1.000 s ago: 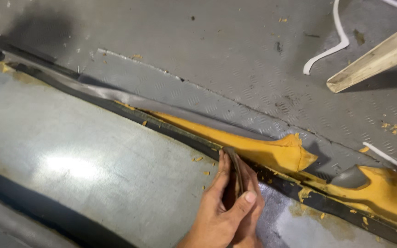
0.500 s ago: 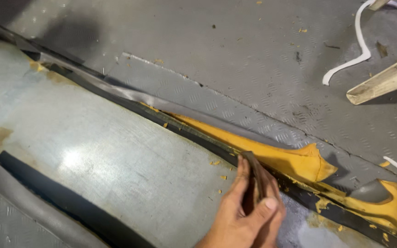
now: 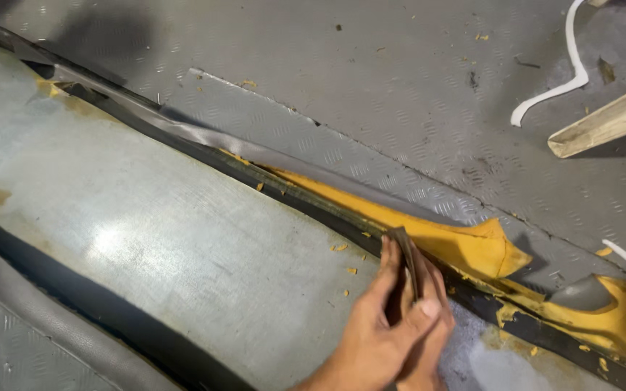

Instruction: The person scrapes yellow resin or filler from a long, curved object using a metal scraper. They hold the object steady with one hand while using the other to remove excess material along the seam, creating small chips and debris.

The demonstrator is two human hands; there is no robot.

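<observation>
Since the earlier frames the view has slid so that more of the pale metal panel shows at the left, and the hand with its tool sits further right and lower in the picture, still pressed to the same seam; the hand [image 3: 393, 329] rises from the bottom edge, and which of the person's hands it is I cannot tell with certainty, though thumb and finger placement suggest the right; its grip is clenched on a thin, flat, dark brown scraper blade [image 3: 409, 261], thumb on the near face and fingers folded behind, the blade upright with its top edge touching the dark groove [image 3: 313, 206] that runs diagonally between the broad, curved, grey sheet-metal panel [image 3: 146, 217] and the grey chequer-patterned floor plate [image 3: 371, 94]; just beyond the blade, a strip of yellow foam-like sealant [image 3: 472, 242] lies along the groove, peeled up into a ragged flap and widening toward the lower right; small yellow crumbs [image 3: 340, 247] dot the panel near the fingers; a grey rubber strip [image 3: 182, 130] follows the seam toward the upper left; well apart at the upper right lie a white cord [image 3: 570, 80] and a pale wooden batten [image 3: 610, 123]; no other hand is in view.
</observation>
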